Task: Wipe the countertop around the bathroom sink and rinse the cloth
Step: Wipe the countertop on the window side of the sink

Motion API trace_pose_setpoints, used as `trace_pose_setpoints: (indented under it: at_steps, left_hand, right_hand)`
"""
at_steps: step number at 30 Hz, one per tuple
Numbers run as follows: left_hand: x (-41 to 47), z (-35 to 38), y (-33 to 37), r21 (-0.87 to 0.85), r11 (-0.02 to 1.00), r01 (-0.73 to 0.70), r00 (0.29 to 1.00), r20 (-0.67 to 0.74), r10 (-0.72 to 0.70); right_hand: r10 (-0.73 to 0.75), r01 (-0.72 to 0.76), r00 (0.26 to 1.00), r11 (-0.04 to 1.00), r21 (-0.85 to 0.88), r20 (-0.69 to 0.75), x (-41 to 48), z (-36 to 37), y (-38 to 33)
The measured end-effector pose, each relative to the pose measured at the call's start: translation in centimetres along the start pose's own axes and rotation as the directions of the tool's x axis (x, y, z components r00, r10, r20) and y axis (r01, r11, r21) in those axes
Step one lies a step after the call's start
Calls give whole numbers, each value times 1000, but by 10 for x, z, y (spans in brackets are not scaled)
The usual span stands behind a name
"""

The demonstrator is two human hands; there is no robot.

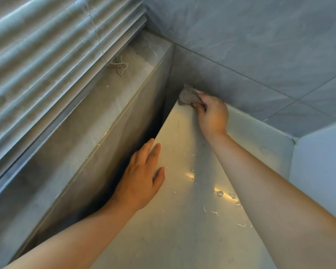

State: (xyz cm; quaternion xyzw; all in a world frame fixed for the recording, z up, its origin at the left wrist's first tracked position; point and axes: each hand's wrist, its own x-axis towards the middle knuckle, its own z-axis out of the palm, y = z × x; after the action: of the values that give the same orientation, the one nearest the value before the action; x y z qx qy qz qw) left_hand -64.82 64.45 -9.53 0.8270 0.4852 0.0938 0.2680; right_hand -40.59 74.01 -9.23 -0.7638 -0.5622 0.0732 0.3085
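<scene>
Right grip (211,113) clenches the grey cloth (186,96), which bunches just ahead of its knuckles in the far corner of the worktop (173,230). Left grip (142,177) lies flat and holds nothing, well behind at the edge. Droplets (220,194) behind the right wrist look unwiped (no sink in view). I'd call it mid-wipe, rinse to come.
</scene>
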Motion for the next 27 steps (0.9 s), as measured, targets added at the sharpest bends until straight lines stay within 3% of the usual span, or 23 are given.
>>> trace_pose_setpoints:
  at_steps: [8, 13, 18, 23, 27]
  left_hand:
    - [0, -4, 5, -14, 1000, 7, 1000, -5, -7]
    - [0, -3, 2, -7, 1000, 3, 1000, 3, -3]
    - [-1, -2, 2, -9, 1000, 2, 1000, -2, -2]
    - [-1, -2, 0, -20, 1000, -4, 1000, -5, 4]
    - [0, -1, 0, -27, 1000, -7, 1000, -10, 7]
  right_hand:
    - [-104, 100, 992, 993, 67, 65, -56, -11, -16]
    - [-7, -87, 938, 962, 258, 346, -68, -41, -44]
    - [-11, -11, 996, 971, 238, 92, -19, -38, -46]
    - [-49, 47, 994, 999, 17, 101, 28, 5, -36]
    - [3, -7, 998, 998, 65, 64, 24, 17, -31]
